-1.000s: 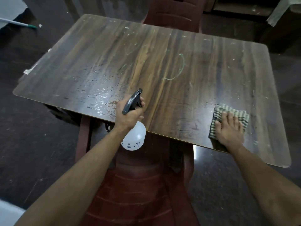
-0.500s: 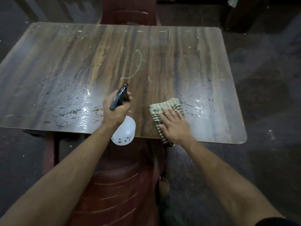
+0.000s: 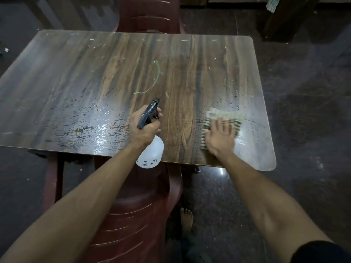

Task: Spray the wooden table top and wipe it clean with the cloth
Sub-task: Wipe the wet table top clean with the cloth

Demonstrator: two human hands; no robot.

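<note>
In the head view, the left hand at frame center is wrapped around the neck of a white spray bottle, over the near edge of the wooden table top. Right of center, the right hand lies flat, fingers spread, on the striped cloth, both motion-blurred, near the table's lower right corner beside wet droplets.

Cloth at 4 o'clock: green-and-cream striped. Spray bottle: white body, black trigger head. Table top: dark brown woodgrain.
</note>
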